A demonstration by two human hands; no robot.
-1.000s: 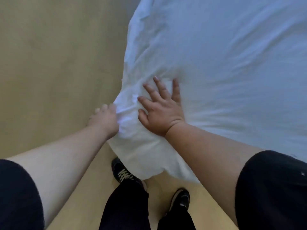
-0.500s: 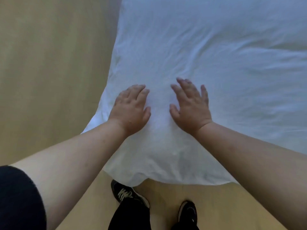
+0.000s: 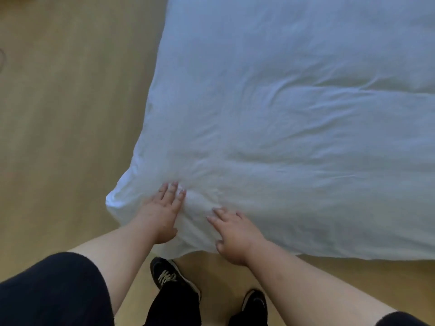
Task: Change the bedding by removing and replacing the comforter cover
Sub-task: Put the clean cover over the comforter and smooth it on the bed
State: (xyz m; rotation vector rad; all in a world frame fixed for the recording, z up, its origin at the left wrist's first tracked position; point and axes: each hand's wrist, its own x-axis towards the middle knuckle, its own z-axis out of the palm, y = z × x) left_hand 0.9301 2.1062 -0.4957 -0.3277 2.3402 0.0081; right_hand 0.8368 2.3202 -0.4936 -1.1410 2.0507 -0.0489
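Observation:
A white comforter in its cover (image 3: 294, 118) lies spread over the bed and fills the upper right of the view, with soft wrinkles across it. Its near left corner (image 3: 117, 198) hangs past the bed's edge. My left hand (image 3: 162, 215) lies flat on the cover near that corner, fingers straight and pointing away from me. My right hand (image 3: 235, 234) rests flat on the cover at its near edge, fingers spread toward the left. Neither hand holds any fabric.
Light wooden floor (image 3: 66, 137) runs along the bed's left side and in front of it. My black shoes (image 3: 169, 276) and dark trouser legs stand on the floor just below the comforter's near edge.
A second ago my left hand gripped the bunched corner. It let go, and both hands now lie flat nearer the comforter's front edge, with the corner spread out.

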